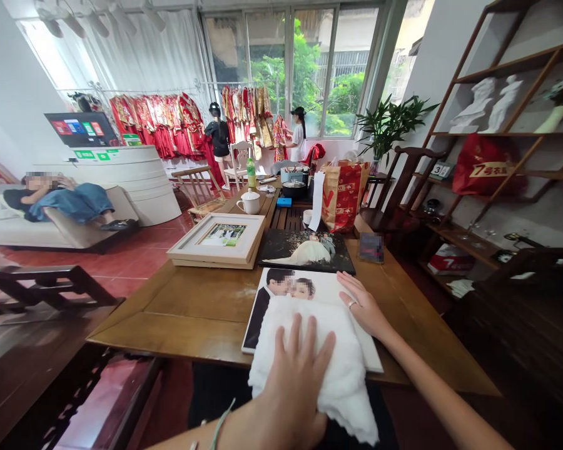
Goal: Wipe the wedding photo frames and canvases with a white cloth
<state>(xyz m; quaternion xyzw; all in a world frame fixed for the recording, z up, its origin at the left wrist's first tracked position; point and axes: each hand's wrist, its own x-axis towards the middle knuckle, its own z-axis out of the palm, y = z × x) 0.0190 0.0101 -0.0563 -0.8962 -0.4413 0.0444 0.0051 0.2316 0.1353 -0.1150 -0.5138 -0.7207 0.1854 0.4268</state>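
My left hand (298, 375) lies palm down with its fingers spread on a white cloth (342, 337). Beneath the cloth is a wedding photo panel (257, 315), its lower part covered and hanging a little over the table's near edge, as does the cloth. My right hand (363, 306), a ring on one finger, rests open along the panel's right side. Just beyond lies a second, darker photo panel (281, 244). To its left a stack of light wooden picture frames (182, 255) holds a small outdoor photo.
The wooden table (182, 312) also carries a white lidded mug (249, 201), a green bottle (251, 172), a red paper bag (344, 197) and a small dark object (371, 247). Dark chairs stand at both sides. One person lies on a sofa (75, 225); two stand by hanging red garments (169, 122).
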